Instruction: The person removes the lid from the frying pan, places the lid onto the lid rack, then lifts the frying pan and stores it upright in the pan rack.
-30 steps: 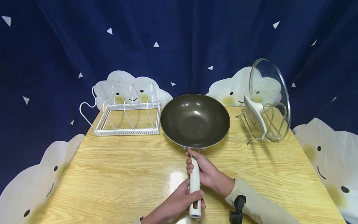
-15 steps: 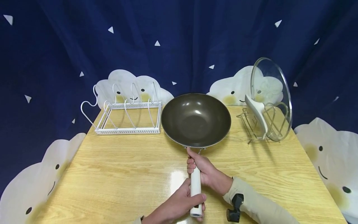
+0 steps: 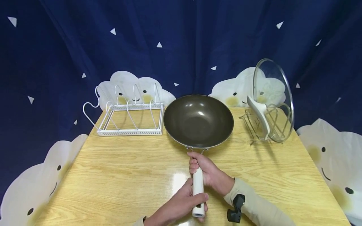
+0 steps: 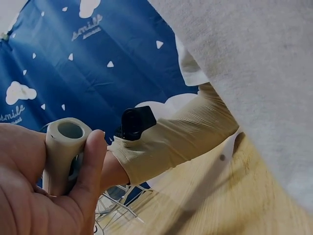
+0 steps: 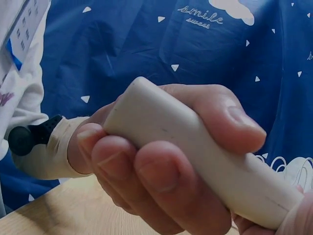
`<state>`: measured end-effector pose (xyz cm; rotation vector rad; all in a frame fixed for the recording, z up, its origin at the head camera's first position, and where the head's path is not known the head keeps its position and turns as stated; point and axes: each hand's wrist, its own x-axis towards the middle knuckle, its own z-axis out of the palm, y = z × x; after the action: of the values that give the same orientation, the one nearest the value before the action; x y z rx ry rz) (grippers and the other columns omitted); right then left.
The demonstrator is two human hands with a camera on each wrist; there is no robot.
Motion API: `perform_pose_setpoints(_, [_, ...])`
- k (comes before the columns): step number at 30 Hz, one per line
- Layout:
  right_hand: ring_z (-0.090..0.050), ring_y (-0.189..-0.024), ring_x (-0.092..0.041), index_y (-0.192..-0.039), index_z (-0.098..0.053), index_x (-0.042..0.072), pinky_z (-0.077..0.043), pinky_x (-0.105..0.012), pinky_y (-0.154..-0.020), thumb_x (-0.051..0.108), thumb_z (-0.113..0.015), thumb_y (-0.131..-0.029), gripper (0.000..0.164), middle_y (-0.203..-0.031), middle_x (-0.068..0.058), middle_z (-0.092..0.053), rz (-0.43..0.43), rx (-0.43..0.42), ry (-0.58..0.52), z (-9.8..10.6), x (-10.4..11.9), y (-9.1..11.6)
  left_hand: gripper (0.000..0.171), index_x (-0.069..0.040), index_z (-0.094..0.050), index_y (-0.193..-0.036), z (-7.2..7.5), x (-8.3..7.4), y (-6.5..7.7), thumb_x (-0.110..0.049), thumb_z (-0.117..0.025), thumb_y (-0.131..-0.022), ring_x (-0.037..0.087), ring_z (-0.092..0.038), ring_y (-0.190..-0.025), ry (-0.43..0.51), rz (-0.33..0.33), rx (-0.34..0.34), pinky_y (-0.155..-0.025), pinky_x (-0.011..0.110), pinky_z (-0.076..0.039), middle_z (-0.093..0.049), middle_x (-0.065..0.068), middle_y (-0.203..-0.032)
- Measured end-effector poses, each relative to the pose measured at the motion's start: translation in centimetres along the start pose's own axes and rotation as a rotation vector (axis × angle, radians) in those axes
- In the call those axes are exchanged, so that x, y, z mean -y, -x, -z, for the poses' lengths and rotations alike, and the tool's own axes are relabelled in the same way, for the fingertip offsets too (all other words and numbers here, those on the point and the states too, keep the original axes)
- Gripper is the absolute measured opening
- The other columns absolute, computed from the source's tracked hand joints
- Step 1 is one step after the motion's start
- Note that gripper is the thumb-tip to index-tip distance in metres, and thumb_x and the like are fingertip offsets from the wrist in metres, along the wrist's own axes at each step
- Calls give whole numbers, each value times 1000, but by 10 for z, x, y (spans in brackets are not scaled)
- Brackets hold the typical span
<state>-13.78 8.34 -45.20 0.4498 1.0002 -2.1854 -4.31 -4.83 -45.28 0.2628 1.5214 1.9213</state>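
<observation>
A wok (image 3: 198, 122) with a dark brown inside is in the middle of the head view, its white handle (image 3: 198, 185) pointing toward me. My left hand (image 3: 183, 199) grips the handle's near end, thumb across the top beside the hanging slot. Further up, my right hand (image 3: 207, 169) holds the handle close to the wire fork joining it to the wok. In the left wrist view the hollow handle end (image 4: 68, 132) rises between thumb and palm. Curled left fingers (image 5: 156, 171) wrap the handle in the right wrist view.
A white wire rack (image 3: 130, 131) with upright loops stands left of the wok. To the right, a small metal rack (image 3: 254, 136) bears a glass lid (image 3: 272, 72) on edge and a white curved handle piece (image 3: 258, 111). All are on a wooden table (image 3: 113, 175) before a blue curtain (image 3: 181, 31).
My right hand's thumb has drawn back slightly from the wok's rim, uncovering more of the wire fork. The right forearm has shifted a little left. Both hands still hold the handle.
</observation>
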Motion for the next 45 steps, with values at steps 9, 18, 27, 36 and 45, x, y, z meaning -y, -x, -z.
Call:
perform_pose_setpoints(9, [-34,-43,5,-69,-35,18,-33,-11,-39,18,-48,-105,38,-55,13,-36,-21,10,-55,-5,3,0,55,0,-26,-137,0,-3,0,-13,-59,-95,14,-62,-59,-15,0,-24,-50,28,-54,-65,8,-74])
perform_pose_setpoints(18, [-33,-42,4,-66,-35,19,-32,-11,-40,18,-46,-105,41,-53,13,-35,-30,27,-58,-5,5,3,54,0,-27,-136,-3,-6,3,-16,-59,-95,13,-62,-60,-66,-12,-20,-50,27,-54,-66,7,-73])
perform_pose_setpoints(27, [-35,-41,4,-65,-35,19,-33,-12,-39,17,-48,-104,41,-51,13,-36,-49,31,-77,-6,6,7,47,0,-33,-128,-4,-13,7,-18,-60,-94,14,-63,-57,-132,-6,-19,-51,37,-58,-66,5,-72])
perform_pose_setpoints(36, [-36,-41,3,-65,-36,20,-34,-12,-39,18,-48,-105,41,-52,12,-37,-57,56,-105,-9,6,11,42,1,-35,-123,-4,-20,12,-18,-59,-94,14,-62,-50,-229,-24,-1,-50,43,-58,-67,3,-68])
perform_pose_setpoints(45, [-35,-42,3,-67,-36,20,-34,-12,-40,18,-48,-105,40,-54,12,-38,-37,103,-100,-14,5,13,37,-5,-40,-119,-3,-27,20,-22,-61,-94,17,-65,-50,-314,-16,-26,-49,31,-55,-66,2,-68])
